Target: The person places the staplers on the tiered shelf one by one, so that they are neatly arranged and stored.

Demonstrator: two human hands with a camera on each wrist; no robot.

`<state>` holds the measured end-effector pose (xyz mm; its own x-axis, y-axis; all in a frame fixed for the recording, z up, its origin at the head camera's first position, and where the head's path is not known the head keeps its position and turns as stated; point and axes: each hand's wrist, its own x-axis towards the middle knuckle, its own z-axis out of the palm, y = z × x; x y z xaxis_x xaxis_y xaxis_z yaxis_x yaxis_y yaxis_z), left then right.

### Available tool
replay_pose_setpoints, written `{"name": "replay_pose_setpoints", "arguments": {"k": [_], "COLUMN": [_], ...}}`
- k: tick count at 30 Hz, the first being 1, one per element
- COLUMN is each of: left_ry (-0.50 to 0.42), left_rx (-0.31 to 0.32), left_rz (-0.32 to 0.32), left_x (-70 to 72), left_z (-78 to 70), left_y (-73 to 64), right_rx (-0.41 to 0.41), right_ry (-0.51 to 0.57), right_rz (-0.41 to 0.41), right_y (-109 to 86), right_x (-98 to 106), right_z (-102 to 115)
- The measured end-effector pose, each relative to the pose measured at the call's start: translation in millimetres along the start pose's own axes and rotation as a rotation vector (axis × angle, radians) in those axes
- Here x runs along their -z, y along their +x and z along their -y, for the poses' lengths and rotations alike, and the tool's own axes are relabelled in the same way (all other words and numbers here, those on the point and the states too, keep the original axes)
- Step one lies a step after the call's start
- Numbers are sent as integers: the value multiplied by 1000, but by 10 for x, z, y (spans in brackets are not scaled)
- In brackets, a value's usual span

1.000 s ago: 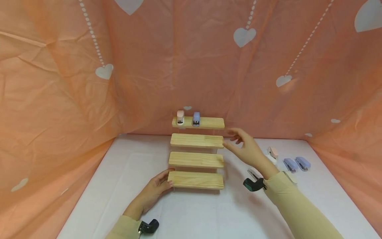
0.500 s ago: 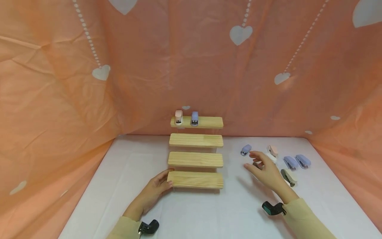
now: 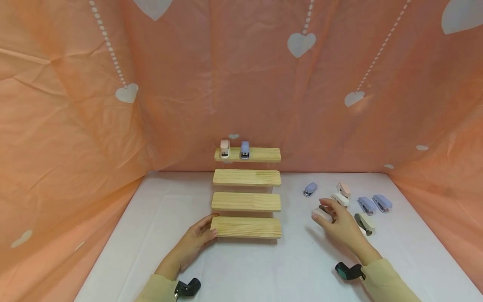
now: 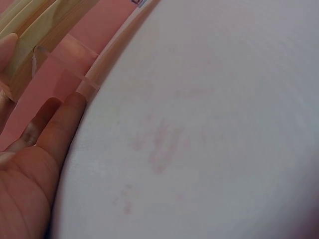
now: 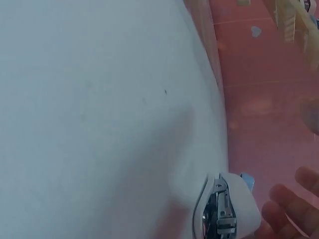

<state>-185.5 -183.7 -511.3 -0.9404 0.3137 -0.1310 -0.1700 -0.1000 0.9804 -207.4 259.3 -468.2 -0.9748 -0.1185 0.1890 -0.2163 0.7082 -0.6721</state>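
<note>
My left hand [image 3: 194, 241] grips the left end of the lowest plank of a four-step wooden display rack [image 3: 246, 227], thumb on the plank and fingers beside its clear support [image 4: 65, 64]. A pink stapler [image 3: 224, 149] and a lavender stapler [image 3: 245, 150] stand on the top plank. Right of the rack, my right hand [image 3: 341, 224] hovers around a white stapler [image 3: 322, 214] on the table. In the right wrist view this stapler [image 5: 239, 209] sits upright, with the fingers [image 5: 289, 204] spread apart just above it.
A lavender stapler [image 3: 310, 189] lies on the white table [image 3: 241, 272] beyond the right hand. Farther right are a pink stapler [image 3: 344, 190], a white one [image 3: 340, 199], two lavender ones [image 3: 383, 203] and a cream-and-green one [image 3: 364, 223]. An orange curtain [image 3: 249, 84] surrounds the table.
My right hand has moved from beside the rack rightward and toward me, to the white stapler. The lavender stapler beyond it has come into view. My left hand stays at the rack.
</note>
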Motion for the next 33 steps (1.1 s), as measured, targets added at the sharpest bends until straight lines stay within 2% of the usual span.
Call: {"name": "replay_pose_setpoints", "arguments": {"k": [5,11,19,33], "left_ry": [1,-1,5,3], "left_rx": [-6,-4,-14,-15], "left_rz": [5,9,20,19], "left_x": [-1,0,-1,-4], "left_z": [-2,-13,-17,-9], "left_y": [6,0,-7,-7], "right_rx": [41,52,-40,-82], "right_ry": [-43,-111,-50,34], "right_rz": [-14,2,26,59], "right_y": [-21,-49,-46,-116], "right_x": [-45,-88,-127,-241], "right_z": [20,95,51,67]}}
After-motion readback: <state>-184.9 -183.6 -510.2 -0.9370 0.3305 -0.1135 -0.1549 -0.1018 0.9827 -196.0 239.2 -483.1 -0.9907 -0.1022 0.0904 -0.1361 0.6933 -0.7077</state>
